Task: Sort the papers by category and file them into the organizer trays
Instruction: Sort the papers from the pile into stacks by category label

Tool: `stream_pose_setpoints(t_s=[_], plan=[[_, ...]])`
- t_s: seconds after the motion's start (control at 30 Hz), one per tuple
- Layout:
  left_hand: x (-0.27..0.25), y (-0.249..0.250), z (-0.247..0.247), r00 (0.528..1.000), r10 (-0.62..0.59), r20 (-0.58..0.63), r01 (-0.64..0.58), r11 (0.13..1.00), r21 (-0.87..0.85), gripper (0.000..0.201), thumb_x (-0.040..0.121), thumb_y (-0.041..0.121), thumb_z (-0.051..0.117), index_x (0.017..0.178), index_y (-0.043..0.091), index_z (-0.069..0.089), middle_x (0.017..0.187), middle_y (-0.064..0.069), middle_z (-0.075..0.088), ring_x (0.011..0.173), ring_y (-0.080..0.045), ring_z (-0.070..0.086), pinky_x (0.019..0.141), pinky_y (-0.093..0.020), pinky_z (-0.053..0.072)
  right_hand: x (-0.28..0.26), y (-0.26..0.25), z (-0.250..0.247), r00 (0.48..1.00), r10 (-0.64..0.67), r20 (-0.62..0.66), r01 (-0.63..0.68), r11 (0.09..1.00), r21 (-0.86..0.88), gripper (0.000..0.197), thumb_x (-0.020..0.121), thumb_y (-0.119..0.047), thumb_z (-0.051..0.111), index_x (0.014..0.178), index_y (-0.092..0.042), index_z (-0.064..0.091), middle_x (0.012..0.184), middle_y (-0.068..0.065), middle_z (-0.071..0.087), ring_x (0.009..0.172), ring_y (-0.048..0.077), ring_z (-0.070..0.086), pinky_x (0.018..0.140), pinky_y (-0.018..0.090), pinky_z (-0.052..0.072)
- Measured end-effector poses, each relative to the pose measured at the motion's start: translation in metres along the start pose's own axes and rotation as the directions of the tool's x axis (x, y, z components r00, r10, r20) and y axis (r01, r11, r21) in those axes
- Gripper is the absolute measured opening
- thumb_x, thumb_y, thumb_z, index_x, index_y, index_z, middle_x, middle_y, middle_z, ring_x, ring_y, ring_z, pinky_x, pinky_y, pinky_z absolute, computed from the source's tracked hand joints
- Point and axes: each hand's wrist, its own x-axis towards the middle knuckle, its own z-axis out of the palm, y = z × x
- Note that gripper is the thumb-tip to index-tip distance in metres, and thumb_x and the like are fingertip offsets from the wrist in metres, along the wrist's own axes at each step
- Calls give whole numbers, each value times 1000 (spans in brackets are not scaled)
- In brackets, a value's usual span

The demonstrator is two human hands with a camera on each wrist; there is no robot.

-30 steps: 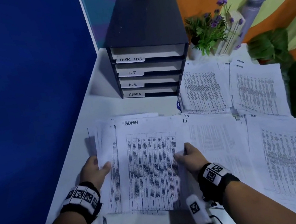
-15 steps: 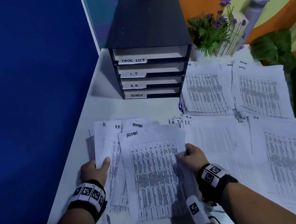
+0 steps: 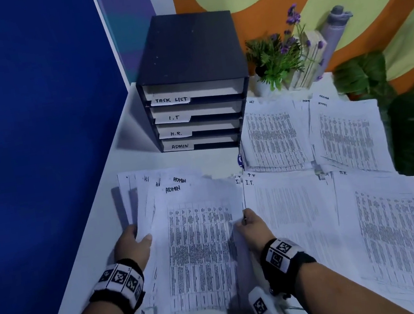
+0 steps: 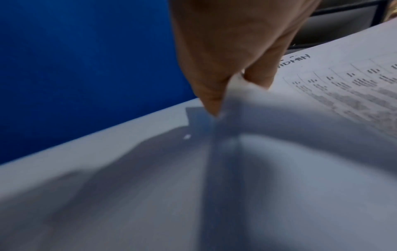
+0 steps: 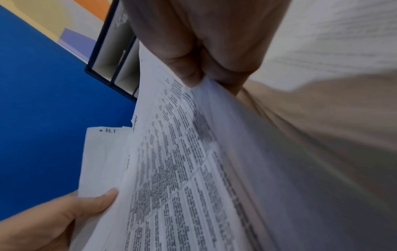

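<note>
Fanned ADMIN papers lifted off desk, front of black 4-tray organizer w/ labeled trays.

We counted one dark, box-shaped desk organizer holding four white trays, each with a handwritten paper label: TASK LIST, I.T, H.R. and ADMIN. Two bare hands were in view, a left hand and a right hand, each wrist wearing one black band with printed square markers. On the white table we made out five groups of printed white paper sheets; the sheets themselves overlapped too much to count. One small green plant with purple flowers and one grey bottle stood behind.
</note>
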Motion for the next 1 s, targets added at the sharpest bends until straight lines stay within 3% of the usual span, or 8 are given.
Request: stream_pose_setpoints(t_s=[0.2,0.3,0.37,0.5,0.57,0.73,0.87,1.0], plan=[[-9,51,-8,931,283,-231,-274,959,71,11,94,8,55,105,9,57,107,-15,61,96,-33,58,84,-37,48,26,-21,-70,948,-98,-302,92,995,-32,21,85,-3,51,68,-10,40,64,7,43,62,18,42,60,29,36],[-22,83,-5,830,449,-331,-443,891,98,12,92,4,57,103,8,62,106,-12,58,91,-27,56,80,-37,49,35,-28,-122,916,-30,-400,79,991,106,4,88,-9,54,91,-6,53,78,10,58,71,22,54,66,31,44],[-31,102,2,803,485,-346,-492,867,75,21,94,6,55,112,6,64,109,-13,57,93,-27,56,88,-40,50,36,-28,-152,929,26,-368,78,961,265,21,91,-8,56,109,-18,50,91,4,61,81,22,58,78,34,47],[-50,129,29,855,419,-306,-464,882,-88,27,95,13,54,121,12,65,109,-7,64,99,-27,62,94,-44,52,34,-20,-190,938,39,-346,15,988,151,50,85,6,56,121,-25,43,103,4,61,87,18,60,76,33,51],[-62,142,45,861,427,-275,-471,875,-116,26,95,13,55,118,15,68,107,-3,66,98,-25,63,94,-43,52,39,-19,-210,887,18,-461,27,995,92,52,85,6,52,127,-23,41,97,5,60,74,15,58,59,25,46],[-92,165,83,903,379,-204,-420,880,-223,27,93,13,58,119,16,68,105,0,68,93,-18,63,87,-31,51,61,-28,-278,736,-59,-675,52,998,-31,36,86,1,48,117,-16,44,99,9,52,64,20,52,55,25,38],[-110,178,105,929,352,-113,-369,864,-343,15,90,15,66,98,27,71,88,11,70,81,-6,65,68,-18,48,85,-36,-334,689,-218,-691,-20,948,-319,20,87,1,49,93,-11,64,100,15,66,91,34,62,78,29,47],[-117,187,121,940,340,-16,-314,848,-428,11,85,16,72,86,26,71,79,12,74,76,-6,69,68,-19,50,106,-45,-365,773,-256,-580,-71,875,-479,41,82,10,49,116,-7,65,126,16,55,105,36,58,94,42,48]])
